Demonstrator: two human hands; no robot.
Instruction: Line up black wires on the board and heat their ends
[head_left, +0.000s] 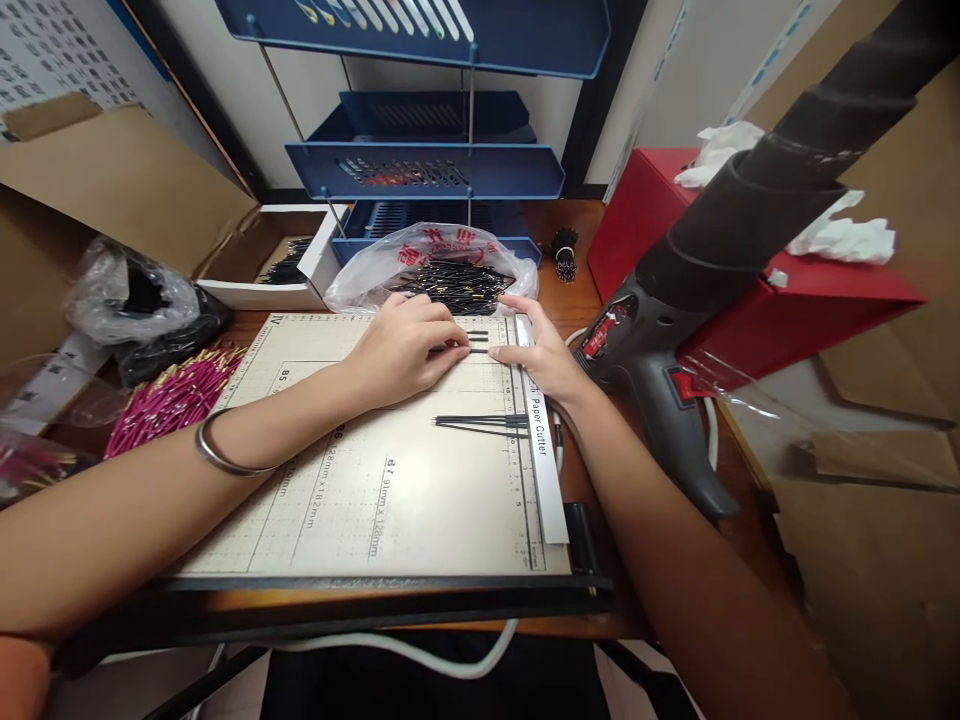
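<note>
1. i'd keep the black wire [480, 351] flat and square to the white strip [553, 505], pressing lightly so it doesn't roll.
2. left hand [409, 345]: fingertips pinched on one end. right hand [551, 355]: thumb at the other, index spread wide.
3. it's on the paper cutter [450, 520], far right area, long axis left-to-right, one end toward the strip.

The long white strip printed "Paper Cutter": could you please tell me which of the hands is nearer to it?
Right: the right hand lies over the far end of the white strip, while the left hand is apart, left of it, over the cream board.
</note>
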